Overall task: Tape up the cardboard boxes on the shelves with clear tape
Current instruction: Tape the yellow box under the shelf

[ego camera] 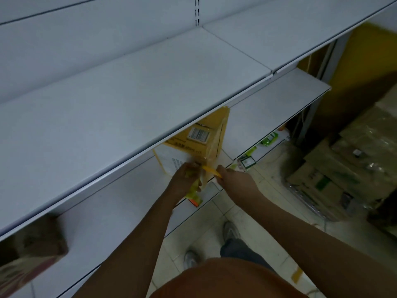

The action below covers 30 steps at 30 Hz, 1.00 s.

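Observation:
A yellow cardboard box (206, 136) with a barcode label stands on the lower white shelf (129, 196), half hidden under the upper shelf (129, 100). My left hand (187, 179) grips a yellow-green tape roll (194, 189) at the box's near bottom corner. My right hand (234, 179) holds a yellow cutter (211, 170) whose tip points at that same corner, beside the tape. A shiny strip of clear tape runs up the box's front edge.
Another brown box (36, 246) sits on the lower shelf at far left. Stacked plastic-wrapped cartons (335, 168) stand on the tiled floor to the right. Green price labels (249, 161) line the shelf rail. My shoes (231, 231) stand close to the shelving.

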### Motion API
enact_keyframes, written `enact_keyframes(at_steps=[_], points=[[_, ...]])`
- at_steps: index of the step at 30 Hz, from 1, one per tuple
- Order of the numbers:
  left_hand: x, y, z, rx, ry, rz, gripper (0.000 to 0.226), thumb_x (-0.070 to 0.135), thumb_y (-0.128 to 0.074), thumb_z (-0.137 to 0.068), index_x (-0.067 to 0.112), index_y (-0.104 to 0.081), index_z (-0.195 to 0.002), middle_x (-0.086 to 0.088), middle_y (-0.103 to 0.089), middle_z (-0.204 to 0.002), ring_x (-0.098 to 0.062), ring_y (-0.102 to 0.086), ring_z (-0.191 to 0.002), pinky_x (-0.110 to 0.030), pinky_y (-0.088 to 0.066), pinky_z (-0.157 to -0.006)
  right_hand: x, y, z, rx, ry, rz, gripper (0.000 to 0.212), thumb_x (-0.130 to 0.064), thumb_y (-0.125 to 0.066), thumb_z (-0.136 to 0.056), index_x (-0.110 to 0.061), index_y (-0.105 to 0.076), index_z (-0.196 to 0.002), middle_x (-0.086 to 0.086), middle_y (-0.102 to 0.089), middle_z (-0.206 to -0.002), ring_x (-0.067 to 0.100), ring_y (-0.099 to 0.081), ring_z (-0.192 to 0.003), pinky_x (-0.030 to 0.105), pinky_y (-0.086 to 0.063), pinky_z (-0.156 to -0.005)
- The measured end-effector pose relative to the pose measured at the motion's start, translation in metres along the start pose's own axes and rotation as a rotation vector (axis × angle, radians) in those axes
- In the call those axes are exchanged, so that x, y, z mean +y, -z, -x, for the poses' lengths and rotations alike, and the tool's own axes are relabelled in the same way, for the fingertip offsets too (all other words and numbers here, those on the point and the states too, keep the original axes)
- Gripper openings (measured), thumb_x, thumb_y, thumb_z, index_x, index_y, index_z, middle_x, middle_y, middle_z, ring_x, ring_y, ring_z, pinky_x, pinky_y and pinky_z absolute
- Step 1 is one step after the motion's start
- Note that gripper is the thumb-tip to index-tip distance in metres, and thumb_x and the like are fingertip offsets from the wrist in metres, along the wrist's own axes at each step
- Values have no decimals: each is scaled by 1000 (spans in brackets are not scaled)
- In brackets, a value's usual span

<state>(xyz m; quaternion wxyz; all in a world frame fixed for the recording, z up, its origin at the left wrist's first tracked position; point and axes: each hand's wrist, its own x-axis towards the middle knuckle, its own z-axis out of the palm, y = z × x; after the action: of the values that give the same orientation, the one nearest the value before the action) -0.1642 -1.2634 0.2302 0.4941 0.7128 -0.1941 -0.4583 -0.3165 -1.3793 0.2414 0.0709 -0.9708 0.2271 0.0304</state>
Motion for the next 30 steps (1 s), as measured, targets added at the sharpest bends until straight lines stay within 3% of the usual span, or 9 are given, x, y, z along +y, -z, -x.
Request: enact_keyframes(at_steps=[2,5,7,11,15,19,24,27,30], points=[[-1,8,-2,-7,-7,-75,8,13,-59,-99,13,-58,-107,-10,-67,-79,-16,-65,-58,-28,-54,-55,26,-15,19,-81,-136,43,33,-36,-36,-106,-17,-45,-131,3,-63,-97,22,-62,-72,30,-46,-56],[-8,25,-3,19,27,-148,5,9,-56,-100,10,-54,-96,-17,-64,-77,-19,-63,-55,-33,-55,-57,53,-21,38,-53,-323,-30,32,-39,-34,-106,-16,-48,-123,2,-60,-86,21,-56,-63,29,-38,-51],[-7,28,-1,28,37,-149,4,9,-55,-101,6,-54,-98,-19,-63,-79,-18,-63,-53,-28,-53,-51,57,-23,42,-5,-269,-122,32,-40,-37,-105,-15,-51,-120,4,-61,-90,23,-60,-68,31,-42,-54],[6,23,8,31,4,-71,10,12,-57,-101,3,-55,-104,-20,-65,-81,-17,-64,-50,-22,-49,-45,40,-12,37,226,-79,-348,29,-33,-56,-99,-10,-60,-117,9,-64,-98,27,-64,-74,35,-51,-58],[12,18,13,63,-34,-38,15,12,-57,-101,-1,-57,-108,-21,-65,-82,-16,-64,-51,-22,-50,-46,36,13,8,512,-297,-559,25,-24,-55,-101,-8,-57,-119,8,-55,-102,12,-50,-80,30,-43,-65],[17,17,17,97,-60,-29,15,13,-57,-101,-1,-58,-106,-21,-66,-81,-17,-64,-53,-23,-49,-46,60,18,-11,747,-489,-549,29,-6,-54,-97,-10,-60,-125,8,-55,-114,2,-42,-88,22,-39,-73],[29,15,18,126,-95,-17,13,16,-58,-101,3,-59,-103,-19,-67,-77,-20,-63,-52,-25,-49,-46,73,12,-27,656,-521,-670,9,-19,-59,-98,-15,-67,-99,-4,-60,-80,13,-57,-72,24,-46,-64],[36,16,14,151,-118,-29,9,16,-59,-100,7,-61,-102,-17,-67,-75,-22,-64,-53,-26,-51,-49,73,11,-36,628,-548,-653,14,-22,-60,-97,-14,-67,-88,-2,-59,-68,14,-55,-60,15,-35,-51],[40,14,12,158,-122,-26,10,15,-60,-100,6,-61,-101,-16,-67,-73,-23,-64,-54,-28,-53,-51,74,14,-50,560,-556,-527,23,-26,-58,-98,-17,-62,-77,-2,-54,-61,19,-52,-55,27,-33,-49]])
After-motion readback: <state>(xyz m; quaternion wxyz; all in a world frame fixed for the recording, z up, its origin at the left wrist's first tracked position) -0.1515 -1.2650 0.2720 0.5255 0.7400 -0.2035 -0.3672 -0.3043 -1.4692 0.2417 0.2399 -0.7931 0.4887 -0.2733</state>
